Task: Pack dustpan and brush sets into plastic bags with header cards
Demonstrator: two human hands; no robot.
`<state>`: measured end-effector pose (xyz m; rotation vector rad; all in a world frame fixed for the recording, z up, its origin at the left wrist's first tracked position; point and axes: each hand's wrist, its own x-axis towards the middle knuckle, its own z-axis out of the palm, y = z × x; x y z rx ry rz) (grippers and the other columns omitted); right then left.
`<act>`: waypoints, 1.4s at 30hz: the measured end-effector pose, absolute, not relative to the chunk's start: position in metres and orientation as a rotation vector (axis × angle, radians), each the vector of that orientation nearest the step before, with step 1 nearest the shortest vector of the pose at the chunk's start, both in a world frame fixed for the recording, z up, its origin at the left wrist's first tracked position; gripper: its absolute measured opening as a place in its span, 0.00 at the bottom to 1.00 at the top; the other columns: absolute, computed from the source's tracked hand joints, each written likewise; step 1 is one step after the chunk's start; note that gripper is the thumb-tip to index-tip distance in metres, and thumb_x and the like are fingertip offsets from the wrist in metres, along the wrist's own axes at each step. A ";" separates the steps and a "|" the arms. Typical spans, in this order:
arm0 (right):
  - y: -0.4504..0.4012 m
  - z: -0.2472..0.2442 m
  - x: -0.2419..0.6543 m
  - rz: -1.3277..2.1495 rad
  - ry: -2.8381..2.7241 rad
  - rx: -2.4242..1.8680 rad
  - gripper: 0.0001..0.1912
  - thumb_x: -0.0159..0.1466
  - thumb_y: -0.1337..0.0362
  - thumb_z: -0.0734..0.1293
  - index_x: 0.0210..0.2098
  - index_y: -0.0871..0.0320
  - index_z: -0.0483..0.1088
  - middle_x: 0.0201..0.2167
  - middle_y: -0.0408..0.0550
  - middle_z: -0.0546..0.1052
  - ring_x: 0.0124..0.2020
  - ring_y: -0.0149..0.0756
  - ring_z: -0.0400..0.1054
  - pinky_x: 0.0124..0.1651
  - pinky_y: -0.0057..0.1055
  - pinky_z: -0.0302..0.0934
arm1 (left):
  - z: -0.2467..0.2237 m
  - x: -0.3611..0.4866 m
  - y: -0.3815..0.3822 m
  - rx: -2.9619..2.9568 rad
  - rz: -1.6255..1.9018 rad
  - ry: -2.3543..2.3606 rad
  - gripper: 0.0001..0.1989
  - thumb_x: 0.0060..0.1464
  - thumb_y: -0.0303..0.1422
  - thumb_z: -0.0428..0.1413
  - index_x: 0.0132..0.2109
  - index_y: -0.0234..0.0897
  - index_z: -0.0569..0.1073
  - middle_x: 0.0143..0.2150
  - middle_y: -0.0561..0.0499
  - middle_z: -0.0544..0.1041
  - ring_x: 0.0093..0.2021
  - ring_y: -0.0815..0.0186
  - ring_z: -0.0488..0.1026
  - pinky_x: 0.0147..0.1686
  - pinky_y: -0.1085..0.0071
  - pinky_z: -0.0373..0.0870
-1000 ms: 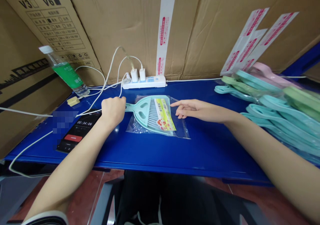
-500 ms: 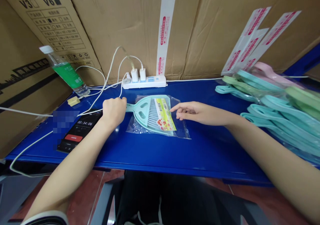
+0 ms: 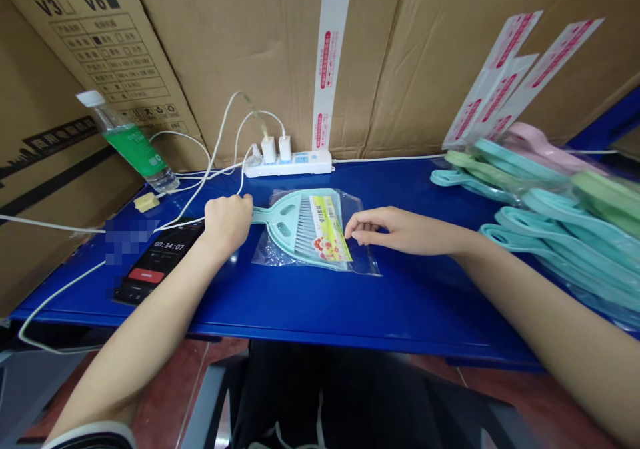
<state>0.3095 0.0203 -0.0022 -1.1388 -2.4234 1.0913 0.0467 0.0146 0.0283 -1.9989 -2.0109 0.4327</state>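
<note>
A light teal dustpan with a matching brush [image 3: 286, 226] lies flat on the blue table in a clear plastic bag [image 3: 367, 262]. Its grey bristles point right, partly under a yellow-green label [image 3: 331, 229]. My left hand [image 3: 227, 226] is closed around the handle end, hiding most of the handle. At the label's right edge is my right hand [image 3: 387, 229], palm down over the bag, its fingers loosely bent and apart with nothing visible in them. The index fingertip is at or just beside the label; whether it touches is unclear.
Several bagged teal, green and pink dustpan sets [image 3: 560, 229] are piled at right. Behind stands a white power strip [image 3: 290, 164] with chargers and cables. A phone [image 3: 157, 262] and a tilted water bottle [image 3: 133, 146] are at left. Cardboard boxes [image 3: 270, 42] wall the back.
My right index finger has bent and drawn slightly right, off the label's face toward its edge. My left hand and the dustpan set have stayed in place.
</note>
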 end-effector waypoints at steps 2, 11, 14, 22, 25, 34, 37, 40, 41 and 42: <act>0.020 -0.002 0.309 1.081 -2.436 -1.127 0.21 0.62 0.47 0.61 0.39 0.57 0.74 0.30 0.46 0.75 0.29 0.35 0.65 0.34 0.34 0.57 | 0.028 0.047 0.015 -1.998 0.435 -2.011 0.24 0.55 0.18 0.40 0.53 0.31 0.72 0.46 0.32 0.79 0.50 0.49 0.77 0.40 0.64 0.70; 0.020 -0.001 0.309 1.071 -2.469 -1.117 0.21 0.62 0.49 0.60 0.40 0.58 0.74 0.29 0.45 0.73 0.28 0.34 0.63 0.34 0.33 0.56 | 0.028 0.047 0.014 -2.000 0.430 -2.011 0.24 0.56 0.18 0.40 0.53 0.31 0.73 0.46 0.32 0.79 0.50 0.49 0.77 0.41 0.63 0.70; 0.020 -0.001 0.308 1.061 -2.486 -1.114 0.21 0.62 0.50 0.59 0.40 0.59 0.74 0.28 0.45 0.72 0.28 0.34 0.63 0.34 0.34 0.56 | 0.028 0.047 0.014 -2.008 0.429 -2.010 0.23 0.56 0.18 0.41 0.53 0.30 0.73 0.46 0.31 0.79 0.50 0.48 0.77 0.41 0.64 0.69; 0.020 -0.002 0.309 1.083 -2.460 -1.106 0.20 0.62 0.49 0.60 0.40 0.58 0.72 0.30 0.46 0.74 0.29 0.35 0.65 0.35 0.34 0.57 | 0.027 0.046 0.015 -2.019 0.449 -2.005 0.23 0.56 0.18 0.41 0.53 0.30 0.72 0.46 0.31 0.79 0.51 0.48 0.77 0.42 0.63 0.70; 0.021 -0.003 0.310 1.083 -2.461 -1.107 0.21 0.62 0.48 0.60 0.40 0.58 0.72 0.31 0.47 0.75 0.31 0.36 0.66 0.36 0.35 0.58 | 0.027 0.046 0.015 -2.018 0.457 -2.001 0.23 0.56 0.18 0.41 0.53 0.29 0.72 0.46 0.31 0.79 0.51 0.48 0.77 0.42 0.63 0.71; 0.020 -0.001 0.309 1.067 -2.455 -1.113 0.20 0.62 0.49 0.59 0.41 0.58 0.69 0.31 0.47 0.74 0.30 0.35 0.66 0.35 0.34 0.57 | 0.025 0.048 0.016 -2.023 0.474 -1.993 0.23 0.57 0.17 0.41 0.53 0.29 0.72 0.46 0.32 0.79 0.50 0.48 0.77 0.42 0.61 0.72; 0.020 -0.001 0.308 1.062 -2.454 -1.106 0.20 0.62 0.49 0.58 0.41 0.58 0.69 0.31 0.47 0.74 0.30 0.35 0.65 0.34 0.34 0.57 | 0.025 0.048 0.016 -2.023 0.482 -1.993 0.22 0.57 0.17 0.41 0.53 0.29 0.72 0.46 0.33 0.79 0.51 0.48 0.77 0.43 0.61 0.72; 0.020 -0.002 0.308 1.061 -2.462 -1.101 0.21 0.63 0.50 0.58 0.41 0.59 0.70 0.30 0.47 0.73 0.29 0.34 0.64 0.34 0.34 0.57 | 0.025 0.047 0.015 -2.023 0.491 -1.992 0.22 0.58 0.18 0.41 0.53 0.29 0.72 0.46 0.33 0.79 0.51 0.49 0.77 0.43 0.62 0.72; 0.020 -0.002 0.308 1.059 -2.464 -1.100 0.21 0.63 0.50 0.58 0.41 0.59 0.70 0.30 0.47 0.73 0.29 0.34 0.64 0.34 0.34 0.57 | 0.025 0.047 0.015 -2.024 0.494 -1.991 0.22 0.58 0.18 0.41 0.53 0.29 0.72 0.46 0.33 0.79 0.51 0.49 0.77 0.43 0.62 0.72; 0.020 -0.002 0.309 1.057 -2.466 -1.099 0.21 0.63 0.50 0.58 0.42 0.59 0.71 0.30 0.46 0.73 0.29 0.34 0.64 0.34 0.34 0.56 | 0.026 0.047 0.015 -2.025 0.496 -1.990 0.22 0.58 0.18 0.41 0.53 0.29 0.72 0.46 0.33 0.79 0.51 0.49 0.77 0.43 0.62 0.71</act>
